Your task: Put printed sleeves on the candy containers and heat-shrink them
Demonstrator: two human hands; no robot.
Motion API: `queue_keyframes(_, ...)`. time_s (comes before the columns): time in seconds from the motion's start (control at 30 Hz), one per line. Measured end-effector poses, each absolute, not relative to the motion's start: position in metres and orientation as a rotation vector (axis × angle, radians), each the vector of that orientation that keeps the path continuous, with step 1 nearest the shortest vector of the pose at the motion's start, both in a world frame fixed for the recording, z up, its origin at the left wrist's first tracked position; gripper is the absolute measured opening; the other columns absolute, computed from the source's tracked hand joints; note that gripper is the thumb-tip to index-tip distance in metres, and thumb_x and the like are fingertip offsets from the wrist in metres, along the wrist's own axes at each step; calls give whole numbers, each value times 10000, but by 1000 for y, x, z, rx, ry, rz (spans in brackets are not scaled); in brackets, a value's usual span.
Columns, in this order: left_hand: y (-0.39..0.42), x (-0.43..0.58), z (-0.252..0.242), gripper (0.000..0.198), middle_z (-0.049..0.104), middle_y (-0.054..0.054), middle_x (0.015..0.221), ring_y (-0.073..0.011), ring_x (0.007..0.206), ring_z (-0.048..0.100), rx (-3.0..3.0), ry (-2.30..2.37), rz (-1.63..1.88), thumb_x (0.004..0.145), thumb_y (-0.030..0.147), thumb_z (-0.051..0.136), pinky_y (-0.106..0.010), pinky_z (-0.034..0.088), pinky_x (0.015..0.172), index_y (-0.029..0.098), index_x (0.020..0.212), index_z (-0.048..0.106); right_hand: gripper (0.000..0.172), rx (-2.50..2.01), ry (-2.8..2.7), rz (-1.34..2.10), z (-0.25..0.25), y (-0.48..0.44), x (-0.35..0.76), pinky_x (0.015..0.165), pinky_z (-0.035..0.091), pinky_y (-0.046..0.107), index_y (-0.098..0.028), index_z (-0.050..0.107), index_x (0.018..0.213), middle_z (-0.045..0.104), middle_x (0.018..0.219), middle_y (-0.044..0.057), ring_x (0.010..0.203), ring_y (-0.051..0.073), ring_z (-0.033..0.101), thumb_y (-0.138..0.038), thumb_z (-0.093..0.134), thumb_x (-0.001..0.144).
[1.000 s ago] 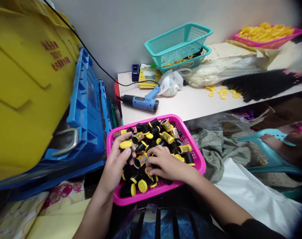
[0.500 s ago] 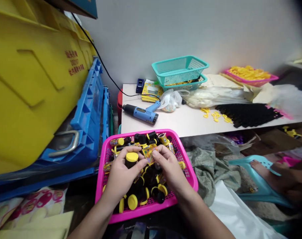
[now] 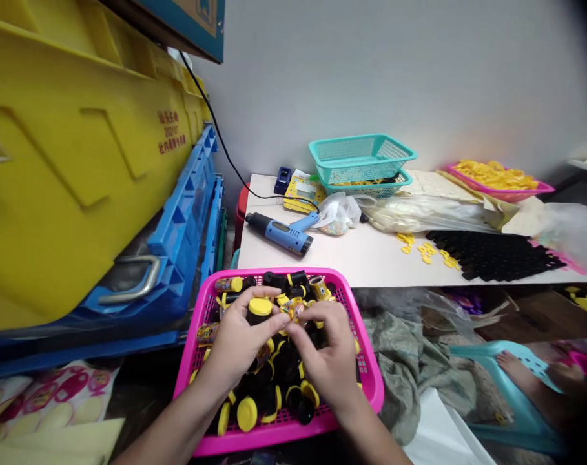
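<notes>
My left hand (image 3: 242, 345) is closed around a small black cylinder with a yellow cap (image 3: 260, 307), cap upward. A small yellow printed film wrapper (image 3: 293, 309) lies between my two hands, pinched at its left edge by my left fingertips. My right hand (image 3: 325, 342) has its thumb and forefinger on the wrapper's right side. Both hands are over a pink basket (image 3: 365, 352) full of black cylinders with yellow caps (image 3: 247, 413), some wearing colourful printed sleeves (image 3: 228, 284).
Behind the basket, a white table (image 3: 336, 258) bears a blue heat gun (image 3: 283, 232), teal baskets (image 3: 361, 158), a plastic bag (image 3: 339, 213) and black strips (image 3: 496, 255). Yellow and blue crates (image 3: 172, 239) stand left. A person's foot (image 3: 516, 368) rests on a teal stool (image 3: 511, 407) at right.
The wrapper, flat before, now looks crumpled or turned between my fingertips. My right hand has curled in closer to my left. The whole view has shifted slightly.
</notes>
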State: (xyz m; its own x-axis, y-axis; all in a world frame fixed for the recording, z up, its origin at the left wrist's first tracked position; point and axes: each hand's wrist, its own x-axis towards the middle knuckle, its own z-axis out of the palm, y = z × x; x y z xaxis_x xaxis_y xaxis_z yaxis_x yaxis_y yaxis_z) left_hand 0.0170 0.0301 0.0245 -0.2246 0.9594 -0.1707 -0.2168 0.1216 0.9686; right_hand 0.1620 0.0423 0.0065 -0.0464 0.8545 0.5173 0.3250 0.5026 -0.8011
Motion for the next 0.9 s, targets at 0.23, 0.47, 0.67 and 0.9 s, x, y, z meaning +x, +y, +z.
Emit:
queue_keyframes(0.23, 32, 11, 24, 398, 664, 35, 665, -105, 580, 595, 889, 1244, 1319, 679, 300, 809, -202, 456, 572, 196, 1043, 686, 103, -1037, -1670, 919, 18, 47, 165, 715, 493, 336, -223, 689, 763, 710, 772, 25, 749, 179, 639, -279, 688, 849)
queue_keyframes(0.47, 32, 16, 29, 205, 688, -2, 717, -156, 616, 630, 1072, 1549, 1377, 701, 297, 730, -242, 487, 580, 201, 876, 685, 136, -1008, -1658, 651, 11, 43, 162, 715, 484, 336, -216, 605, 763, 656, 764, 21, 757, 169, 608, -185, 591, 895)
queue_keyframes(0.67, 35, 9, 36, 224, 746, -32, 919, -203, 806, 686, 1272, 1546, 1338, 708, 267, 687, -278, 519, 712, 236, 928, 719, 193, -697, -2170, 142, 27, 60, 185, 844, 489, 378, -244, 628, 1032, 654, 1040, 73, 968, 211, 567, -124, 581, 889)
queue_keyframes(0.9, 28, 5, 44, 385, 727, -33, 1004, -215, 883, 673, 1253, 1439, 1106, 708, 274, 693, -301, 514, 769, 224, 1088, 663, 234, -352, -2439, -243, 49, 87, 198, 812, 460, 350, -225, 667, 1137, 697, 1049, 67, 968, 201, 540, -190, 499, 977)
